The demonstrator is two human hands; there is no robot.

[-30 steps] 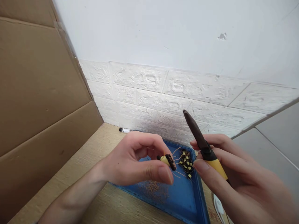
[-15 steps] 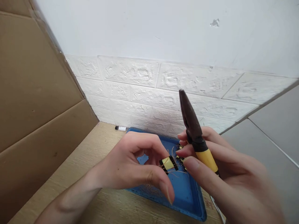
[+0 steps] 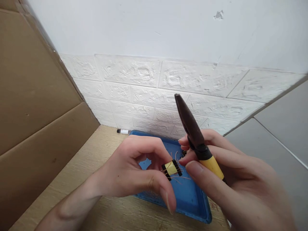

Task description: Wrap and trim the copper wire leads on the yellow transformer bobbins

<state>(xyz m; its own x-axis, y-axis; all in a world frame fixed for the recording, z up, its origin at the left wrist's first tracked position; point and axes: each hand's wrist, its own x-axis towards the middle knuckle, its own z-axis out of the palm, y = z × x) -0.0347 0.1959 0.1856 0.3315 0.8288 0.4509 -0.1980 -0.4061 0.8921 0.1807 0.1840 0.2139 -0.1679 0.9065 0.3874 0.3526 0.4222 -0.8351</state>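
Note:
Between the fingers of my left hand [image 3: 139, 170] is a small transformer coil [image 3: 171, 168], with black ends, yellow tape round its middle and thin copper wires sticking out. My right hand [image 3: 231, 179] grips long-nose pliers [image 3: 192, 125] with dark jaws and a yellow-and-black handle, tips pointing up and to the left. The fingertips of my right hand are close to the coil's wires; whether they touch one I cannot tell. Below both hands lies a blue tray [image 3: 204, 208], partly hidden by them.
Inside the tray, more dark coils [image 3: 183, 154] show behind my right fingers, and copper wire bits [image 3: 151, 195] lie near its front. A small labelled bottle [image 3: 123, 131] lies by the white brick-patterned wall [image 3: 134, 73]. Cardboard [image 3: 36, 96] stands along the left of the wooden table [image 3: 96, 154].
The pliers have tilted further left, and my right fingertips have come nearer the coil. My left hand still holds the coil. The whole view has shifted slightly.

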